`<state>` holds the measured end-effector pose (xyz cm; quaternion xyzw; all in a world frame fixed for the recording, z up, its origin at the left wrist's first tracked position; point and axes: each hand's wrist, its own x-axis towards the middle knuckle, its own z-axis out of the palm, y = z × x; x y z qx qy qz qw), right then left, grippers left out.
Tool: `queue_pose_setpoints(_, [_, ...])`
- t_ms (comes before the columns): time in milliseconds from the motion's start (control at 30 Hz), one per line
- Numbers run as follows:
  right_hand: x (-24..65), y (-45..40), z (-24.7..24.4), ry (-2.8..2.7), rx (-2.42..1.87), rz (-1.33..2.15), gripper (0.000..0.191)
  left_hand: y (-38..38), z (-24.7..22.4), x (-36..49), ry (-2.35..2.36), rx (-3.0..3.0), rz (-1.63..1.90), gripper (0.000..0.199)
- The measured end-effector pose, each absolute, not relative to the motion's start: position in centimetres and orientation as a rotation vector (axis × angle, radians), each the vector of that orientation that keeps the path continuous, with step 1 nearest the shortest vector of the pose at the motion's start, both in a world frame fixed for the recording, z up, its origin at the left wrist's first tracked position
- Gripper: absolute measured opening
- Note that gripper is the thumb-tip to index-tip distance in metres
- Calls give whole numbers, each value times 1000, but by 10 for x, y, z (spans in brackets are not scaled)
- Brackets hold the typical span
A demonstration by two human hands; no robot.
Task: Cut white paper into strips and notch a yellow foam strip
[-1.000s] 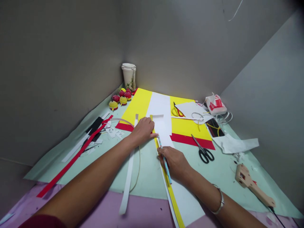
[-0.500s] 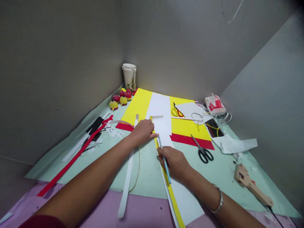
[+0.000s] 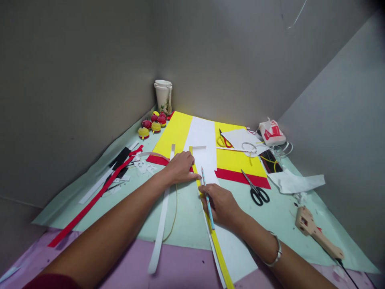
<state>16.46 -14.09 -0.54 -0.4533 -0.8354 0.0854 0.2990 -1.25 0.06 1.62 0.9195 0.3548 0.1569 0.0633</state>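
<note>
My left hand (image 3: 180,166) lies over the upper part of a long yellow paper strip (image 3: 219,253), fingers curled at its edge and thumb stretched along it. A light blue pencil (image 3: 208,204) is held in my right hand (image 3: 221,202), its tip pointing away from me. The right fingertips also touch the yellow strip. Under the strip is a sheet of white paper (image 3: 236,251), which reaches past the near table edge. A narrow white strip (image 3: 162,224) runs beneath my left wrist, beside a thin tan loop of cord (image 3: 175,212).
Black-handled scissors (image 3: 258,194) and a glue gun (image 3: 315,233) lie right. Yellow, white and red sheets (image 3: 177,128) lie behind, with yellow-red scissors (image 3: 225,141). Red paper strips (image 3: 99,196) are left. Red and yellow coiled pieces (image 3: 144,133) sit near a white cup (image 3: 163,96).
My left thumb has slid slightly towards me along the yellow strip. The pencil has become a little more upright, its tip now apart from the thumb. The strip has barely moved.
</note>
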Motion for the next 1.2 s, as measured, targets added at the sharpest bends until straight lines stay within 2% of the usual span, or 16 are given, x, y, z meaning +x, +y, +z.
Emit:
queue_pose_setpoints(533, [165,-141,-5,-2187,-1232,248,30,-2,20,-12,1076,2763,404,63])
queue_pose_setpoints(833, [169,-139,4,-2049,-1244,250,16,-4,23,-12,1101,2751,341,65])
queue_pose_setpoints(1033, [172,-116,23,-1836,-1288,234,25,-4,23,-11,1118,2729,340,64])
queue_pose_setpoints(1200, [166,-97,20,-1744,-1349,237,22,-5,23,-11,1100,2731,370,61])
